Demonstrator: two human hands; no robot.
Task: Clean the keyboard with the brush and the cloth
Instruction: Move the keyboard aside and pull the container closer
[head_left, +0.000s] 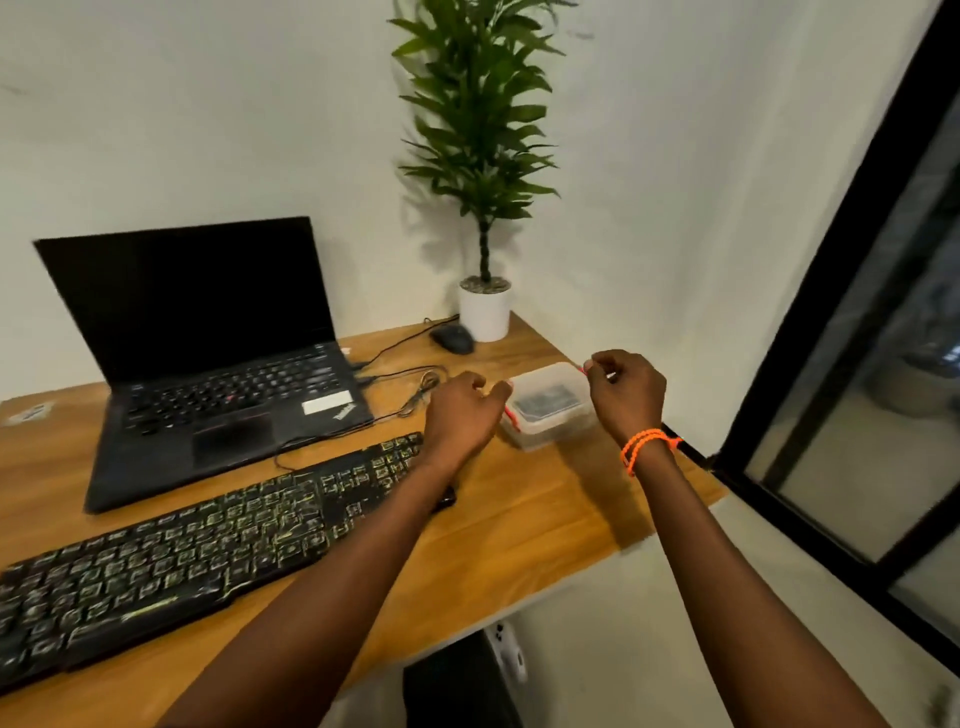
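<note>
"ThinkPad" legible on laptop (208, 364); both grips closed on red latches of clear lidded box (550, 405) between them, dark contents unclear; keyboard (197, 540) on worktop (519, 519), left of left hand (462, 410), right hand (628, 389).

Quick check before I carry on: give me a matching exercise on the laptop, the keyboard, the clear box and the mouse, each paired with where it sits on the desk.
Things:
1. laptop
2. keyboard
3. clear box
4. mouse

Places:
A. between the left hand and the right hand
B. beside the white plant pot, at the back of the desk
C. nearest the front edge, under the left forearm
D. open, against the wall, behind the keyboard

Pairs: 1-D, 2-C, 3-A, 4-B
</note>
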